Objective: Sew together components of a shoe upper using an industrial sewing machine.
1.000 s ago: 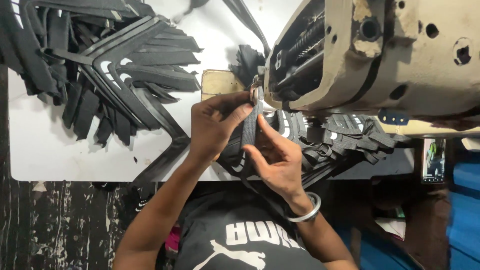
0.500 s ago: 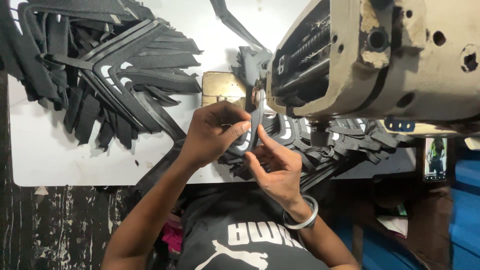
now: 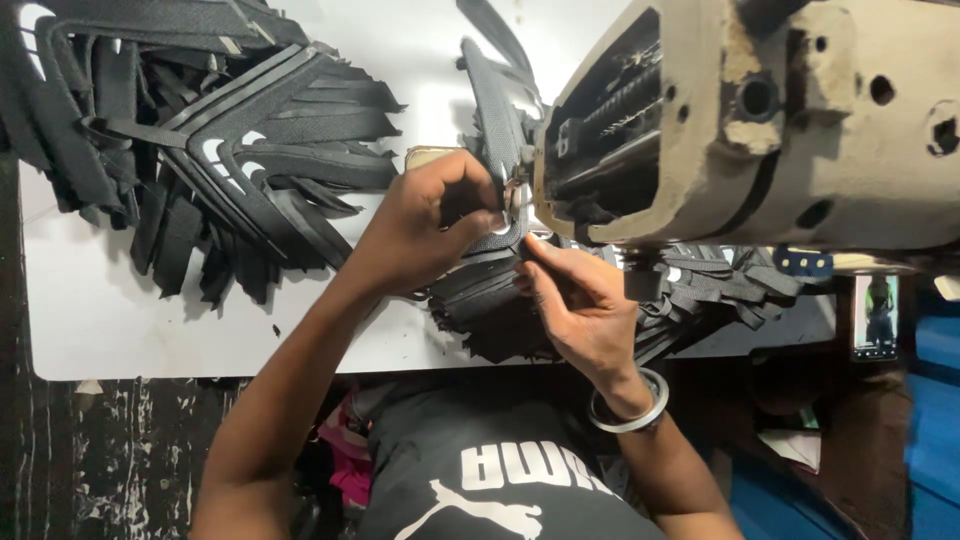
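My left hand and my right hand meet at the foot of a beige sewing machine. Both pinch a black fabric strip with white curved marks that runs from my fingers up and away past the machine's head. My left fingers press the strip down from the left. My right fingertips hold its near end from below. A silver bangle circles my right wrist. The needle area is hidden behind my fingers.
A big fan-shaped heap of black fabric pieces lies on the white table at the left. More black pieces are stacked under and right of my hands. A phone stands at the right edge.
The view has shifted closer to the machine. My hands have fed the strip further up under the machine head, and my right fingers have slid nearer the needle.
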